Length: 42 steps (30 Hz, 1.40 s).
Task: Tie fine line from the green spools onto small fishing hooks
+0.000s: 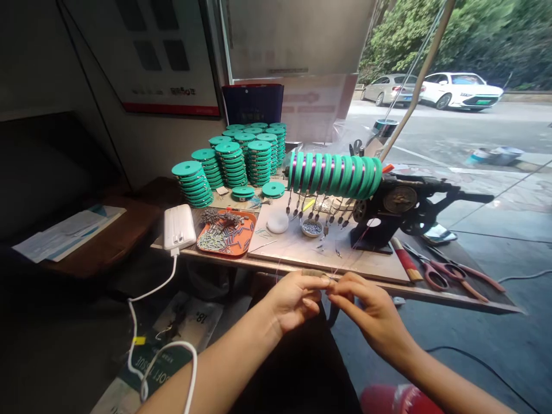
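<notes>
My left hand (295,299) and my right hand (366,310) meet fingertip to fingertip just below the near edge of the wooden board (302,253). Both pinch a thin line (347,259) that runs up toward the black winding machine (401,210). The line is barely visible. A row of green spools (334,173) with purple line sits on the machine's shaft, with small weights hanging below. A small dish of beads (311,228) and a white round lid (277,223) lie on the board ahead of my hands.
Stacks of green spools (233,164) stand at the back left. An orange tray of small tubes (226,233) and a white power bank (179,227) with its cable lie left. Red-handled scissors (448,273) rest right. Parked cars (459,89) stand outside.
</notes>
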{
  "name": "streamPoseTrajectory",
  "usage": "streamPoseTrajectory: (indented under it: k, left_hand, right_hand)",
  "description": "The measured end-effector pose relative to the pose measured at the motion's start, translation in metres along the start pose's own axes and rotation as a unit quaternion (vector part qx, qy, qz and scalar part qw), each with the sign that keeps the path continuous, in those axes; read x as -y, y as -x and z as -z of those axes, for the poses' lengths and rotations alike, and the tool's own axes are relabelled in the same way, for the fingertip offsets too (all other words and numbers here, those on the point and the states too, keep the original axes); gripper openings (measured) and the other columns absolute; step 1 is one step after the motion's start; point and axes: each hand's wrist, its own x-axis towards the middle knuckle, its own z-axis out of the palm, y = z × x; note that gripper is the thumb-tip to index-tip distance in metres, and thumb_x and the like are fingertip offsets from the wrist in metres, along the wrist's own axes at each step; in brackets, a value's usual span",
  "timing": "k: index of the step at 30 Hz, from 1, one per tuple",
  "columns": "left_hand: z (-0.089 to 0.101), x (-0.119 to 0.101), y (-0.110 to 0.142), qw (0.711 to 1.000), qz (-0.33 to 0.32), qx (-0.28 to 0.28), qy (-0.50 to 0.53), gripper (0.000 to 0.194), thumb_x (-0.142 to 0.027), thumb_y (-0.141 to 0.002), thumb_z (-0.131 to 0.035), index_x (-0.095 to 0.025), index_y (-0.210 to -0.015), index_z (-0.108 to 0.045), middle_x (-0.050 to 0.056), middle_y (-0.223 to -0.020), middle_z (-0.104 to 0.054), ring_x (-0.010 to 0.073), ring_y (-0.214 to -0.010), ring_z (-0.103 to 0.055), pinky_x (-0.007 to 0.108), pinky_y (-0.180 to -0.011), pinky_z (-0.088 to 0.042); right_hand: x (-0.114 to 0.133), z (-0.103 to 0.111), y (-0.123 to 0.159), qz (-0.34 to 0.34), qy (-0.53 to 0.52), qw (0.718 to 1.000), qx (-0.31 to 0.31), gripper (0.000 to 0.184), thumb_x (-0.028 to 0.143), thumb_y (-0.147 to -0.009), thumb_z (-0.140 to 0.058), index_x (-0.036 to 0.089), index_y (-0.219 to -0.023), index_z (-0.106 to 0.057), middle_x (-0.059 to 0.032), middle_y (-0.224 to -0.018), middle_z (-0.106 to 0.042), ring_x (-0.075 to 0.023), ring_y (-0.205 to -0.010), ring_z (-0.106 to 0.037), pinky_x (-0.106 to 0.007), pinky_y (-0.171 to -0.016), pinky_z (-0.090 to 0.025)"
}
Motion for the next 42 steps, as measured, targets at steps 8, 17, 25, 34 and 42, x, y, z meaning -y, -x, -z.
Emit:
streamPoseTrajectory:
  k: [8,17,25,34,42]
  left_hand:
    - [0.004,0.021,-0.003,0.814,-0.382,-0.145,-0.413,0.012,-0.008,-0.07,-0.055,-0.015,-0.071,-0.064,0.008,-0.097,-0.053,0.0176,-0.087,-0.053,0.029,-0.077,-0.045]
    - [0.016,0.03,-0.002,0.452,-0.605,-0.229,-0.614,0.018,-0.005,-0.076,-0.049,-0.014,-0.081,-0.064,0.012,-0.089,-0.065,0.0194,-0.074,-0.058,0.028,-0.065,-0.047]
    - [0.005,0.001,0.003,0.979,-0.127,-0.053,-0.152,0.008,-0.021,-0.064,-0.055,-0.014,-0.063,-0.05,-0.001,-0.061,-0.045,0.0053,-0.045,-0.031,0.017,-0.039,-0.02]
    - [0.009,0.006,-0.001,0.941,-0.213,-0.1,-0.244,0.008,-0.02,-0.064,-0.058,-0.014,-0.06,-0.053,0.001,-0.061,-0.048,0.0117,-0.057,-0.045,0.023,-0.051,-0.039]
    - [0.02,0.027,-0.002,0.498,-0.573,-0.24,-0.606,0.02,-0.008,-0.077,-0.046,-0.015,-0.084,-0.064,0.013,-0.097,-0.064,0.02,-0.08,-0.058,0.031,-0.07,-0.048]
  right_hand:
    - [0.046,0.017,0.006,-0.106,-0.07,0.989,0.078,0.016,0.024,-0.08,-0.052,0.018,-0.066,-0.059,-0.0015,-0.072,-0.059,-0.0146,-0.069,-0.055,-0.026,-0.064,-0.042]
    - [0.034,0.02,-0.107,-0.18,-0.13,0.964,0.147,0.024,0.035,-0.067,-0.057,0.013,-0.057,-0.058,0.0052,-0.04,-0.04,-0.0065,-0.037,-0.031,-0.021,-0.037,-0.026]
    - [0.028,0.025,-0.031,0.231,0.218,0.948,-0.032,0.021,0.012,-0.085,-0.044,0.013,-0.082,-0.065,-0.0058,-0.069,-0.063,-0.0134,-0.059,-0.05,-0.027,-0.056,-0.037]
    - [0.027,0.007,-0.013,0.211,0.148,0.965,0.058,0.025,0.01,-0.086,-0.042,0.013,-0.072,-0.063,-0.0042,-0.065,-0.061,-0.0131,-0.059,-0.05,-0.024,-0.054,-0.039]
    - [0.029,0.018,-0.102,-0.145,-0.145,0.969,0.137,0.021,0.032,-0.068,-0.06,0.013,-0.059,-0.059,0.0015,-0.049,-0.053,-0.0079,-0.043,-0.041,-0.022,-0.043,-0.034]
